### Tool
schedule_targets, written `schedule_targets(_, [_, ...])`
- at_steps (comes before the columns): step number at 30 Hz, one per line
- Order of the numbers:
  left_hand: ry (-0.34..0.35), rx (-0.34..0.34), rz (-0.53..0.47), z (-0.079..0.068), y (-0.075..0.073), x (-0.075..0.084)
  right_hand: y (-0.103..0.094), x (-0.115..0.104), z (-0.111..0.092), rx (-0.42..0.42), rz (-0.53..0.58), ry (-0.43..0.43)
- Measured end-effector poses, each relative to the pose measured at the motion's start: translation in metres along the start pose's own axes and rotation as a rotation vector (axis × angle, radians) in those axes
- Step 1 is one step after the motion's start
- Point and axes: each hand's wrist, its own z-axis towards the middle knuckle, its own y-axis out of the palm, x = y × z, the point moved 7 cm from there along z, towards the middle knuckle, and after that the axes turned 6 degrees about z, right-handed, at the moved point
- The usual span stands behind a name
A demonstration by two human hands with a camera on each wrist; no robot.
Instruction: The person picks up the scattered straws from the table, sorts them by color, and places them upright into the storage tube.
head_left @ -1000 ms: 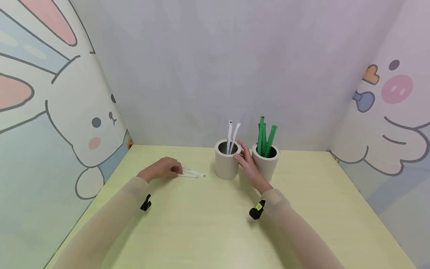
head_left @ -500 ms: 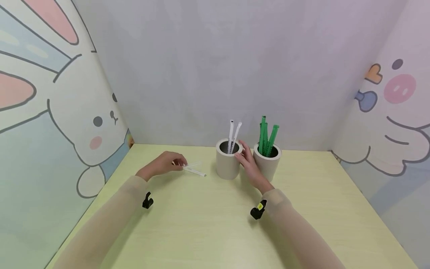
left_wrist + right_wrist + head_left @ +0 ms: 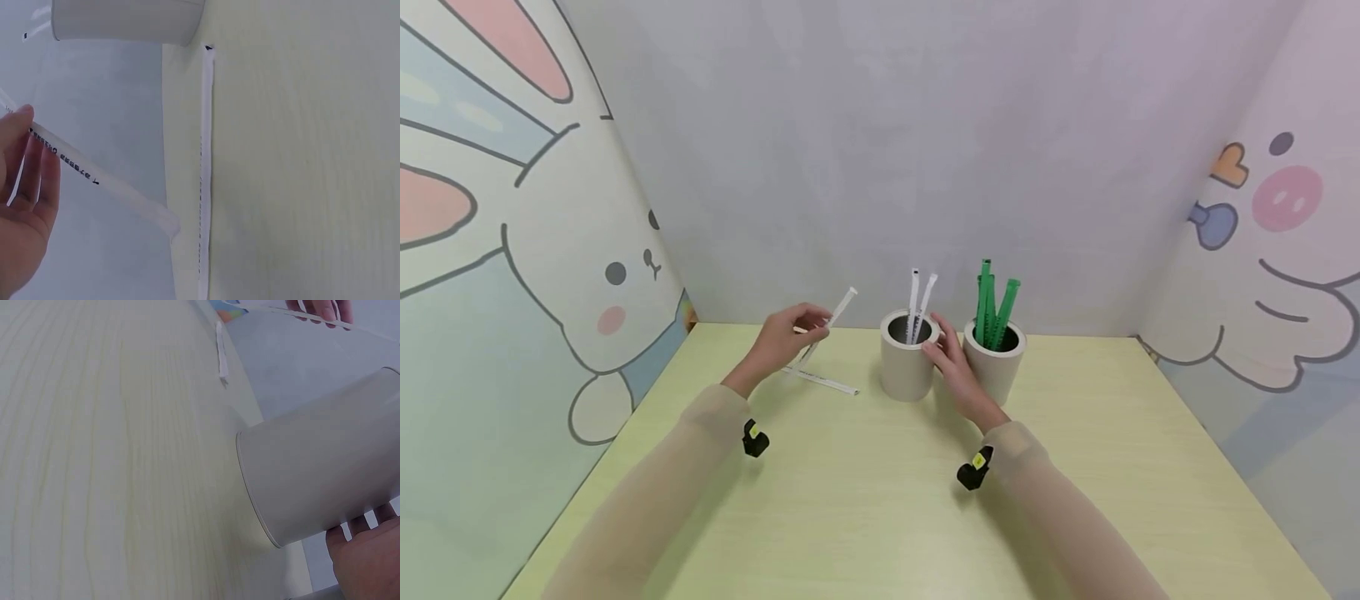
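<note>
My left hand (image 3: pixel 786 337) pinches a slim white wrapped straw (image 3: pixel 843 307) between thumb and fingers. The straw slants, its upper end leaning right; in the left wrist view black print runs along its wrapper (image 3: pixel 65 157). Below, another white wrapped straw (image 3: pixel 829 383) lies on the table. My right hand (image 3: pixel 958 373) grips the right side of a beige cup (image 3: pixel 902 372), thumb at the front of the rim and fingers reaching round the side. Two white wrapped straws (image 3: pixel 913 296) stand in that cup. In the right wrist view the cup's wall (image 3: pixel 325 456) hides the fingertips.
Just right of my right hand stands a second beige cup (image 3: pixel 1006 371) holding several green wrapped straws (image 3: pixel 989 312). A pale wall (image 3: pixel 880 167) rises behind the table (image 3: pixel 865 500). Side panels carry a cartoon rabbit (image 3: pixel 595 275) and a pig (image 3: pixel 1285 200).
My left hand has picked up one of the two straws from the table, raising it and tilting it upward to the right. My right hand stays on the cup.
</note>
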Motion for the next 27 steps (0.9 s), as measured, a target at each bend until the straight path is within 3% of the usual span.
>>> schedule_targets(7, [-0.06,0.1,-0.207,0.019,0.004,0.019,0.0,0.002,0.001,-0.01,-0.003,0.002])
schedule_targets(15, [-0.121,0.15,-0.515,0.041,0.016,0.046,0.0,0.002,0.001,-0.005,0.008,0.008])
schedule_targets(27, [-0.117,0.312,-0.792,0.071,0.013,0.092,0.0,0.0,0.001,-0.017,0.003,-0.009])
